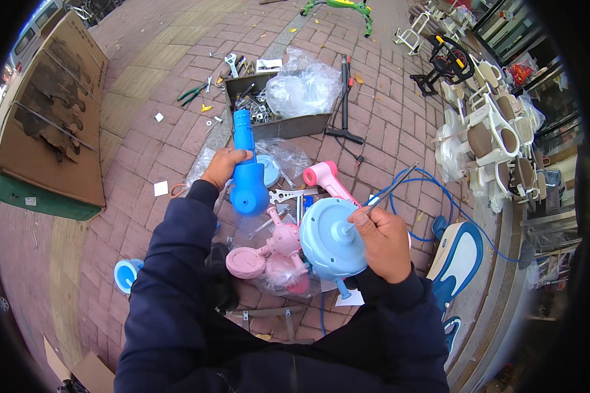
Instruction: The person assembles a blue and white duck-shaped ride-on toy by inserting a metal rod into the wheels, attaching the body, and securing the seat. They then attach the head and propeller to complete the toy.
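My left hand [224, 165] is closed round the neck of a bright blue plastic part [249, 190], which has a ribbed tube at its far end and a rounded bulb nearer me. At the right, my right hand [385, 239] is closed at the stem of a light-blue round plastic part [331, 242]. A thin dark metal rod [394, 183] sticks out from the same fingers, pointing far right. Between and below the hands lie pink plastic parts [285, 241], some in clear plastic wrap. Just beyond are a pink tube-shaped part [322, 175] and a flat multi-size wrench [288, 194].
Beyond my hands stands a metal toolbox [301, 126] with loose hardware and a plastic bag [305, 88]. A black hand pump [345, 98] lies beside it. Green-handled pliers [191, 95] and a large cardboard box [52, 118] are left. White child seats [491, 131] and a blue hose [439, 180] are right.
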Demonstrator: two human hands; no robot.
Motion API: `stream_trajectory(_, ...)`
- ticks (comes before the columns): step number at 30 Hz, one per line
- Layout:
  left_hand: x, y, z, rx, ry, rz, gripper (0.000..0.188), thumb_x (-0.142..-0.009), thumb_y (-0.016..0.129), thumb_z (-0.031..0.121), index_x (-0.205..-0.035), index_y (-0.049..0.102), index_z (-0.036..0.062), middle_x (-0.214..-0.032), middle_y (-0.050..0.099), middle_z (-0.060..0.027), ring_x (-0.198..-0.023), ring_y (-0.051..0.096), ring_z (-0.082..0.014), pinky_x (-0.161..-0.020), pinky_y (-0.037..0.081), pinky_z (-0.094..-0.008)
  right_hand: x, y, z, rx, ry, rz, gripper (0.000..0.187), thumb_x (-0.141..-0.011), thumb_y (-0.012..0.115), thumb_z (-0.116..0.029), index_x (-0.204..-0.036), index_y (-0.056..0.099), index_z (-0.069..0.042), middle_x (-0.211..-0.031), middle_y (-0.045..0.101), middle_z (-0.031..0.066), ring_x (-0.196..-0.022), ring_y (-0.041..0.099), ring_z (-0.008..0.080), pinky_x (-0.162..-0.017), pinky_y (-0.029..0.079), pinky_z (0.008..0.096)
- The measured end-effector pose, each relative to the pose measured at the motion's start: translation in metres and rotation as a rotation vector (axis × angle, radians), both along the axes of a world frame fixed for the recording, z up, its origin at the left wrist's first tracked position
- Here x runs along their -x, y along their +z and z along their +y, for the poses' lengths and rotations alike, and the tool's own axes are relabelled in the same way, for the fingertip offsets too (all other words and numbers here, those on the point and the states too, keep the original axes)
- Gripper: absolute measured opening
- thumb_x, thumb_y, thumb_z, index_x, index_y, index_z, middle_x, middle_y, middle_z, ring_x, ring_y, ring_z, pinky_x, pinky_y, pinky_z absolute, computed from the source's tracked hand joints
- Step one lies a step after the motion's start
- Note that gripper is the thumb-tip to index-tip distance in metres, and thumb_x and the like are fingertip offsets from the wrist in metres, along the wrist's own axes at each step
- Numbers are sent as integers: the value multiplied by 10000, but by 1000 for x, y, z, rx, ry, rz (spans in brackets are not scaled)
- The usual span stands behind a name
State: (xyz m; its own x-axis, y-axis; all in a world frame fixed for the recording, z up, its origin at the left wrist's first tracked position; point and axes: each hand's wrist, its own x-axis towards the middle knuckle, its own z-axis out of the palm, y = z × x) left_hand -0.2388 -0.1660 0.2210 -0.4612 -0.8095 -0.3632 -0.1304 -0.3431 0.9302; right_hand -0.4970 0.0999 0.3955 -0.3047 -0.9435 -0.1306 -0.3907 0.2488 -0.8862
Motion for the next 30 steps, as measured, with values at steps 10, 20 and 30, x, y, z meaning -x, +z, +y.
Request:
stream_trajectory(10,-27,169,65,378,304,58,411,-839,742,297,-1020,683,-67,-886,692,-79,-735,622,-120,-661,501,-294,-54,-24,17,12,560,-39,455,-1028,562,-381,-799,641,4,-708,607,208,-657,627,365,-620,468,450)
stream_trajectory(20,-19,162,77,556,434,-101,406,-791,776,306,-951,718,-62,-782,708,-98,-679,637,-126,-611,514,-316,-74,-36,10,-134,835,163,410,-1036,532,-357,-837,633,-13,-785,639,225,-769,634,448,-698,492,517)
stream_trajectory(30,-16,168,75,626,416,-137,392,-765,791,318,-946,720,-23,-778,709,-101,-674,638,-146,-626,520,-334,-81,-44,-1,-165,821,106,386,-1020,558,-332,-845,639,2,-803,647,233,-788,638,454,-703,492,521)
